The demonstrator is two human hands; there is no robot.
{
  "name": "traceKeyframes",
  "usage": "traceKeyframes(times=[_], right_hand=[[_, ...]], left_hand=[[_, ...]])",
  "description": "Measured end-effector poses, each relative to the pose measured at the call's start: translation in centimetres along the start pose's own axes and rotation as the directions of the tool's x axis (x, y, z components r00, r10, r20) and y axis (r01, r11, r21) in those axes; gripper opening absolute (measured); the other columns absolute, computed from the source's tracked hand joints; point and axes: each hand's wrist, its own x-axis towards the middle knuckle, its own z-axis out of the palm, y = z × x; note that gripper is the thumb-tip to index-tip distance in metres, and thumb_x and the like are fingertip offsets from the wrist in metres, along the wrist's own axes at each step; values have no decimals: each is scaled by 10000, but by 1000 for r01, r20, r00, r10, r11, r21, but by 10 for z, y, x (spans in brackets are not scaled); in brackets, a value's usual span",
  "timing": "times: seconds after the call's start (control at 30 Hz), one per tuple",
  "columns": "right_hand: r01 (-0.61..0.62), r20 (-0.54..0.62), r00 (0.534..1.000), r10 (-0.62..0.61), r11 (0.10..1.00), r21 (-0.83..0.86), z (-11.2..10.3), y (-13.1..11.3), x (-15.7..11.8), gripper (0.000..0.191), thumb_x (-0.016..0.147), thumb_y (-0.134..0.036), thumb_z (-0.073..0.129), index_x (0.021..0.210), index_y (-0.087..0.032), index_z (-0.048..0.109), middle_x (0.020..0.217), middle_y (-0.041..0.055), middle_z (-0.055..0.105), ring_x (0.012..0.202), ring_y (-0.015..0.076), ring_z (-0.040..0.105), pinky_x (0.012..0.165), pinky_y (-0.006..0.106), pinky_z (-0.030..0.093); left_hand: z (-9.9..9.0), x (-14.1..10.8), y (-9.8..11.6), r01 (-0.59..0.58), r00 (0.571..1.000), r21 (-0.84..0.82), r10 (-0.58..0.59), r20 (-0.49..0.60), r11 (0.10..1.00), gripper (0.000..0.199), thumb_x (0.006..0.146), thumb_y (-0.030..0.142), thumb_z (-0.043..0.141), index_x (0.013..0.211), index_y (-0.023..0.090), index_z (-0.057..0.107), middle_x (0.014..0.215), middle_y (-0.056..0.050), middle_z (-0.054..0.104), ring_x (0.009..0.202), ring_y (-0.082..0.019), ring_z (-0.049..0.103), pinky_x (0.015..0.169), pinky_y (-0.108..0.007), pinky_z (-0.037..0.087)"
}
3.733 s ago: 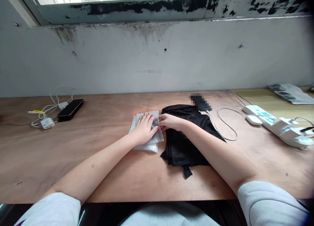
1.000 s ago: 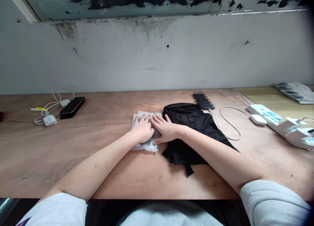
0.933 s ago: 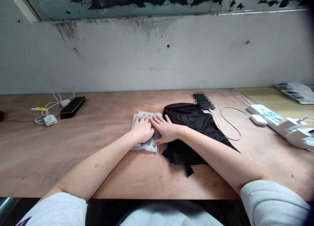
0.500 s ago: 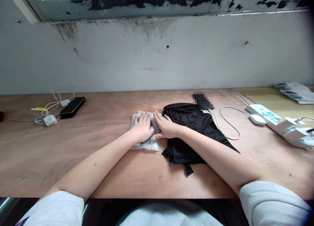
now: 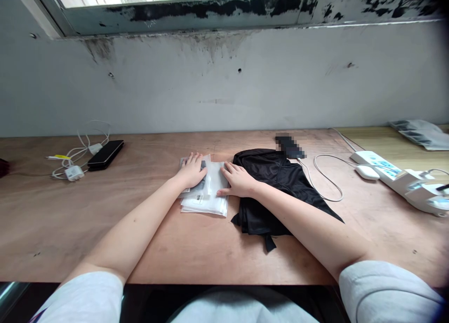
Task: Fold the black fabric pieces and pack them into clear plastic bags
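My left hand (image 5: 191, 171) lies flat, fingers stretched out, on a clear plastic bag (image 5: 206, 185) with something dark inside. This bag overlaps a stack of white translucent plastic bags (image 5: 212, 205), one bearing a small printed label. My right hand (image 5: 238, 179) rests open with spread fingers on the right side of the stack. Just to the right, partly under my right forearm, a black cloth garment (image 5: 263, 211) is spread on the wooden table (image 5: 157, 253).
A black phone-like object (image 5: 105, 154) and white charger cables (image 5: 74, 173) lie at the left. Behind the garment is a blurred dark device (image 5: 290, 146) on a white cord. A white power strip (image 5: 379, 161) and a grey plastic package (image 5: 419, 133) are at the right.
My left hand has slid left, taking the top clear bag with it and uncovering the white bags and label beneath. My right hand has stayed almost in place.
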Motion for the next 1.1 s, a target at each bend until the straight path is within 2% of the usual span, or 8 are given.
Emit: traceKeyframes(times=[0.13, 0.2, 0.37, 0.57, 0.67, 0.83, 0.97, 1.1], right_hand=[[23, -11, 1000, -23, 1000, -3, -1, 2, -2, 1140, 737, -923, 476, 1533, -109, 405, 1614, 262, 276, 1479, 435, 280, 1172, 530, 280], [31, -16, 999, -31, 999, -5, -1, 3, -2, 1129, 736, -919, 489, 1533, -124, 408, 1615, 257, 276, 1477, 433, 281, 1170, 533, 278], [39, -12, 999, -39, 999, 4, 0, 5, -2, 1123, 737, -918, 489, 1537, -135, 401, 1619, 251, 270, 1483, 424, 276, 1173, 528, 272], [45, -18, 999, -45, 999, -2, 0, 5, -2, 1127, 750, -915, 474, 1540, -115, 398, 1624, 261, 253, 1488, 426, 263, 1178, 530, 259], [58, -23, 998, -58, 998, 2, -1, 5, -4, 1097, 775, -911, 437, 1541, -126, 401, 1628, 252, 251, 1489, 420, 265, 1178, 529, 255], [63, -30, 998, -63, 998, -4, -2, 4, -5, 1066, 799, -896, 422, 1542, -132, 401, 1630, 249, 249, 1496, 407, 257, 1181, 522, 246], [65, -28, 997, -65, 998, -3, -2, 4, -5, 1058, 807, -892, 414, 1539, -128, 405, 1629, 253, 249, 1491, 408, 268, 1178, 522, 251], [61, -23, 998, -61, 998, -2, -2, 4, -4, 1050, 808, -887, 425, 1539, -133, 404, 1631, 248, 248, 1489, 412, 269, 1177, 527, 247]], left_hand=[[-9, -1, -10, -75, 926, 25, 79, -370, 997, 464, 965, 320, 377, 1329, 102, 565, 1409, -180, 583, 1354, -280, 511, 1118, -399, 390], [-15, -5, -6, -14, 912, 97, 53, -408, 995, 402, 979, 326, 351, 1090, 129, 684, 1161, -179, 702, 1167, -303, 636, 1023, -429, 446], [-21, -14, 20, 102, 985, 223, -66, -160, 970, 543, 991, 416, 311, 918, 102, 749, 943, -202, 747, 973, -353, 708, 936, -497, 473], [-8, -4, 6, 37, 997, 54, -41, 68, 998, 594, 994, 494, 328, 1502, 224, 479, 1635, -126, 317, 1524, -420, 200, 1165, -702, 170], [1, 2, -14, 52, 998, -74, -50, 28, 996, 616, 993, 572, 335, 1563, 338, 357, 1694, -67, 140, 1546, -427, 32, 1142, -757, 130], [5, 2, -30, -103, 981, -205, 66, -182, 973, 600, 965, 484, 429, 1447, 132, 494, 1639, -179, 288, 1529, -316, 250, 1231, -498, 250], [-3, -2, -32, -262, 965, -170, 260, -34, 950, 545, 932, 425, 487, 1431, 209, 525, 1627, -94, 350, 1535, -290, 243, 1252, -494, 204], [-2, 0, -33, -229, 969, -135, 239, 64, 964, 580, 1004, 491, 371, 1555, 311, 377, 1694, -36, 135, 1565, -315, 50, 1241, -566, 144]])
